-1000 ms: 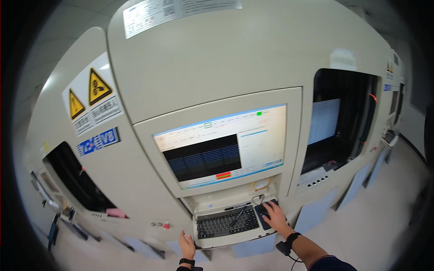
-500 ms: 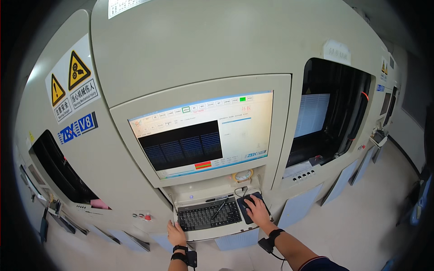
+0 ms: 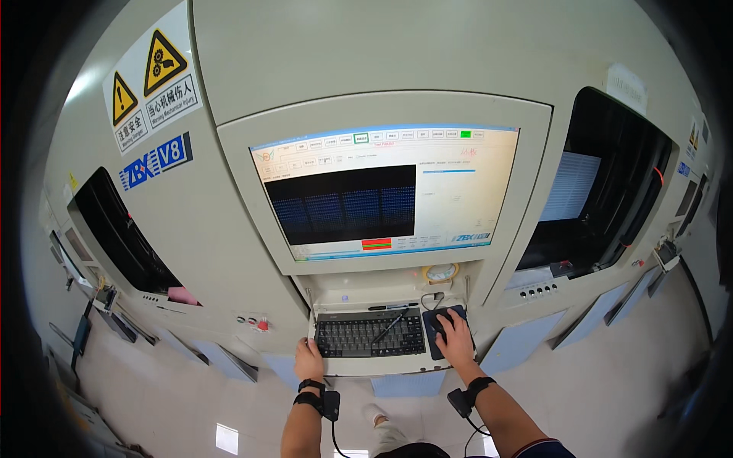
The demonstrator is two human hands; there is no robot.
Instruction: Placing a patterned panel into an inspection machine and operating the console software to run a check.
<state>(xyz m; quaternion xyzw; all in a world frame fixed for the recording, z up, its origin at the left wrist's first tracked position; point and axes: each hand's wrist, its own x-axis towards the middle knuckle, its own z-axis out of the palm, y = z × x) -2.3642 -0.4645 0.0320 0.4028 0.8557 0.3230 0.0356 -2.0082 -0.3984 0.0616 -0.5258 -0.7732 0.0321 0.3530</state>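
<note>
A black computer mouse sits on a dark mouse pad at the right end of a pull-out keyboard tray. My right hand lies over the mouse, fingers curved along it. At the tray's left end, my left hand grips the edge, its fingers partly hidden. Between the hands is a black keyboard with a pen lying slantwise across its keys. Above, a lit monitor set into the machine shows a dark panel with rows of blue dots.
A roll of tape stands behind the tray below the monitor. Dark machine openings lie to the left and right. A red button sticks out left of the tray. Pale panels lean along the machine's base.
The view has shifted, so the monitor and tray appear further right and higher. Both hands stay on the same things, the right on the mouse and the left at the tray's edge.
</note>
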